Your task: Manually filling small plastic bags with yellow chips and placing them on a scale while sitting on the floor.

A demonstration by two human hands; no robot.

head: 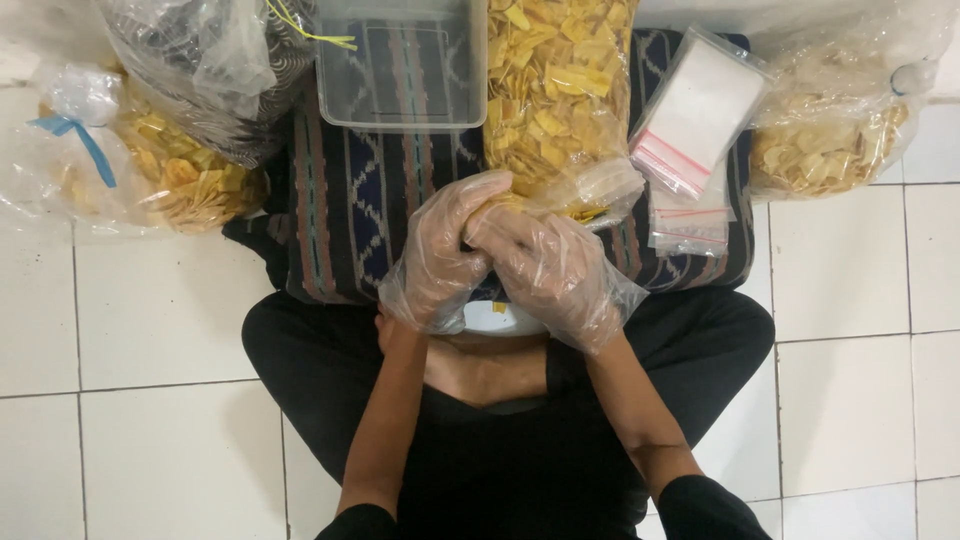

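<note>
Two gloved hands meet in the middle of the head view, both mine, both in loose clear plastic gloves. My left hand (437, 258) is curled into a fist, and my right hand (553, 270) is curled just beside it, the knuckles touching. Both are closed on the lower end of the big clear bag of yellow chips (558, 95), which lies on the striped cloth (345, 200) ahead of me and runs up out of the top edge. My fingers bunch the crumpled plastic at its mouth; how much of it sits inside each fist I cannot tell. Under my wrists a small white tray (505, 320) rests on my lap, mostly hidden by the gloves.

Left of the big bag stands an empty clear plastic tub (400, 65), also on the cloth. Further left lies a bag of chips tied with a blue ribbon (150, 165), and behind it another clear bag with dark striped contents (205, 60). To my right, a stack of small clear zip pouches with red seal lines (690, 125) lies across the cloth's edge, just beside the big bag. Beyond them a fourth bag of paler chips (835, 130) sits on the white tiled floor (150, 320). I sit cross-legged in black.
</note>
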